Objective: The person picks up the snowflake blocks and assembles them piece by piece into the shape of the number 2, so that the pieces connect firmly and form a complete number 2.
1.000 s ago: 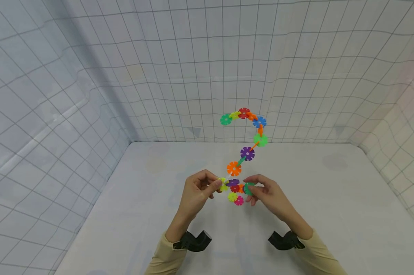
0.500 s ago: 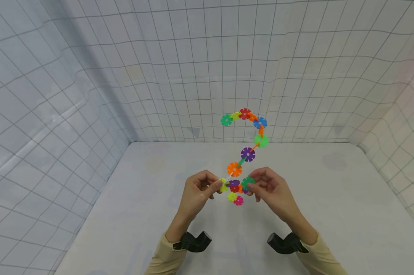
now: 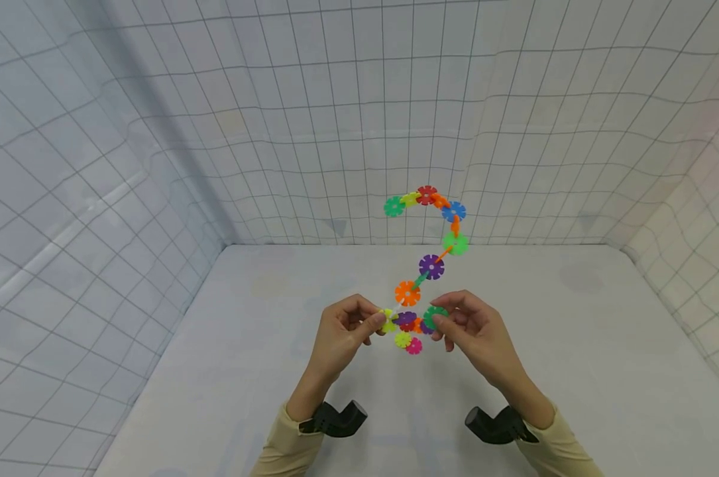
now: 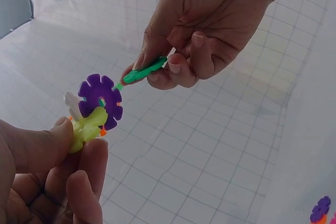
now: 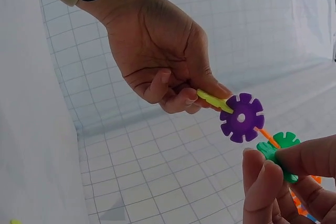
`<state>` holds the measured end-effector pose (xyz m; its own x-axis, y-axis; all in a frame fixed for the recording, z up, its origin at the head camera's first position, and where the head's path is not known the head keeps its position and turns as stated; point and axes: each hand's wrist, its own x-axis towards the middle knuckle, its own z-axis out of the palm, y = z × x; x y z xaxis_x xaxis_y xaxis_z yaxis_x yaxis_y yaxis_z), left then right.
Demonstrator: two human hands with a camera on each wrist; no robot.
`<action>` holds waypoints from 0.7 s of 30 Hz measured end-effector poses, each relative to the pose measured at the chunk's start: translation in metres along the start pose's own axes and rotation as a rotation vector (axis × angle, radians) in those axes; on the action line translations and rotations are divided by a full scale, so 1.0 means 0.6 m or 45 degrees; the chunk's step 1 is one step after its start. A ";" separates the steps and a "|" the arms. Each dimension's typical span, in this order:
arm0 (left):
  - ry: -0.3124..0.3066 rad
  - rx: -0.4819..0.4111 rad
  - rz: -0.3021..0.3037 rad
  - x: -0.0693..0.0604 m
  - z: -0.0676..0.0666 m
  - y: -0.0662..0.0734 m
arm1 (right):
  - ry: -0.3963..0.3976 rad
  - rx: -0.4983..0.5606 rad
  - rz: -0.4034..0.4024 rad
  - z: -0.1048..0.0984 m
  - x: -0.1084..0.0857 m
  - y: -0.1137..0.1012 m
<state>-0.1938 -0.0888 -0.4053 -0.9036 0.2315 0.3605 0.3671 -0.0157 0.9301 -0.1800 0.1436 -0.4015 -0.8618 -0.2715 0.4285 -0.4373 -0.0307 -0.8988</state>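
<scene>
In the head view my left hand (image 3: pixel 345 334) pinches a yellow notched plastic disc (image 3: pixel 388 321) between thumb and fingers. A purple notched disc (image 4: pixel 100 98) is slotted into that yellow disc, as the left wrist view shows. From there a curved chain of many-coloured discs runs away from me, past an orange disc (image 3: pixel 407 293) and a blue disc (image 3: pixel 454 212), to a green end disc (image 3: pixel 394 207). My right hand (image 3: pixel 475 334) pinches a separate green disc (image 5: pixel 277 162), which stands close to the purple one, apparently apart from it.
Several loose discs lie on the white table (image 3: pixel 264 371) below my hands, among them a red disc (image 3: pixel 406 326), a yellow loose disc (image 3: pixel 403 340) and a pink disc (image 3: pixel 414 346). White sheeting with a dark grid (image 3: pixel 359 119) walls in the back and sides.
My right hand has moved slightly up with the green disc, turning its face more towards the head camera. The left hand and the chain have stayed almost in place.
</scene>
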 end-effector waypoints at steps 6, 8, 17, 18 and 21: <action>-0.008 -0.003 0.003 0.000 0.000 0.004 | -0.020 -0.056 0.029 0.000 -0.002 -0.001; -0.016 -0.007 0.003 -0.001 0.001 0.004 | -0.027 -0.069 0.032 0.000 -0.002 -0.001; -0.037 -0.001 0.001 -0.003 0.001 0.003 | -0.006 -0.042 -0.020 0.003 -0.004 -0.001; -0.040 0.000 0.001 -0.003 0.001 0.002 | -0.002 -0.024 -0.030 0.004 -0.003 0.000; -0.053 0.007 0.005 -0.003 0.001 0.000 | 0.005 0.028 -0.058 0.005 -0.004 0.002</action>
<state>-0.1918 -0.0885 -0.4059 -0.8923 0.2715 0.3607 0.3718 -0.0111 0.9282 -0.1777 0.1413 -0.4036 -0.8422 -0.2655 0.4693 -0.4704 -0.0637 -0.8802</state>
